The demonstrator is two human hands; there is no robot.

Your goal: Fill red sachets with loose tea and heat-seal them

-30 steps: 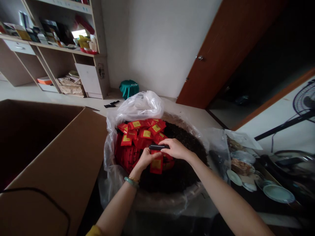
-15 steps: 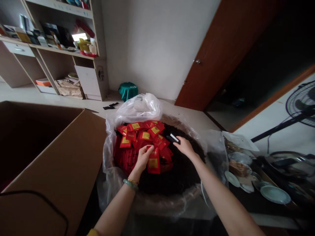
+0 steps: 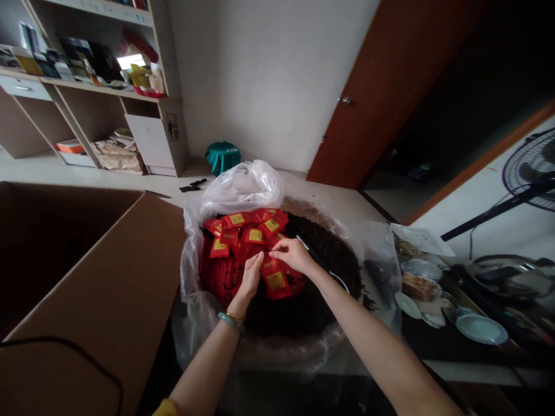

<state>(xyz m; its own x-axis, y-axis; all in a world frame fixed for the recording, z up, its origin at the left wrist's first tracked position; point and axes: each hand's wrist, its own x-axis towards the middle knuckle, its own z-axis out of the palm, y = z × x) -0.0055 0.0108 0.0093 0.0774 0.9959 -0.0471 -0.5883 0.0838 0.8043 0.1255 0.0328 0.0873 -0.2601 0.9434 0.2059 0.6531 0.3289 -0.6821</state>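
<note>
My left hand (image 3: pixel 251 277) is closed at the upper left corner of a red packet (image 3: pixel 276 282) with a yellow label. At the same packet's top edge, the thumb and fingers of my right hand (image 3: pixel 295 254) are pinched together. The packet hangs low over dark, dry tea-like leaves (image 3: pixel 342 248). Behind it lie several more red packets (image 3: pixel 255 236) in a loose pile. A slim black device (image 3: pixel 316 258) with a white strip and cord rests on the leaves, partly hidden by my right hand and forearm.
Clear plastic sheeting (image 3: pixel 191 289) lines the round container of leaves. A large open cardboard box (image 3: pixel 117 271) stands on the left. To the right are dishes (image 3: pixel 481 328), bags and a standing fan (image 3: pixel 533 173). Behind are a teal covered bin (image 3: pixel 222 157) and a door (image 3: pixel 342 110).
My right hand has let go of the black device and moved left to the packet's top edge. The packet has swung slightly right and tilted. The view has shifted slightly.
</note>
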